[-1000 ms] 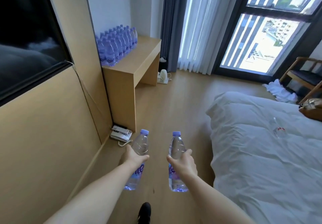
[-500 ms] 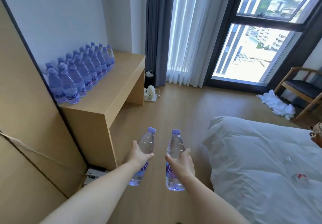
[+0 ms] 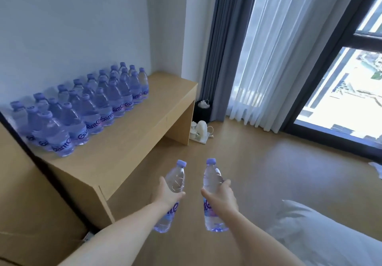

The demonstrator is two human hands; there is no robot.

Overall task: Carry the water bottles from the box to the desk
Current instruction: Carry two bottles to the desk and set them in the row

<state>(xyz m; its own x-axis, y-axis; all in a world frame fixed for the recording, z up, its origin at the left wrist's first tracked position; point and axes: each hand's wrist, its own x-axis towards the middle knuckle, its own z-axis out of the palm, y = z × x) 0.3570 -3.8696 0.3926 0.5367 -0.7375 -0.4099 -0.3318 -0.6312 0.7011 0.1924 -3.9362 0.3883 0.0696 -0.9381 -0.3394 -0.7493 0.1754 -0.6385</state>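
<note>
My left hand [image 3: 167,196] grips one bottle [image 3: 171,195] round its middle, my right hand [image 3: 222,198] grips another bottle [image 3: 213,193], both upright, caps up, over the floor [image 3: 268,172]. Desk [image 3: 132,141] ahead-left, near, apart from both. Rows of bottles [image 3: 88,110] stand along its wall side. Bed [image 3: 322,234] at right.

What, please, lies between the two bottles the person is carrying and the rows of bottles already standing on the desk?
In the head view, only bare wooden desk top and floor separate the left hand's bottle and right hand's bottle from the standing bottles.
</note>
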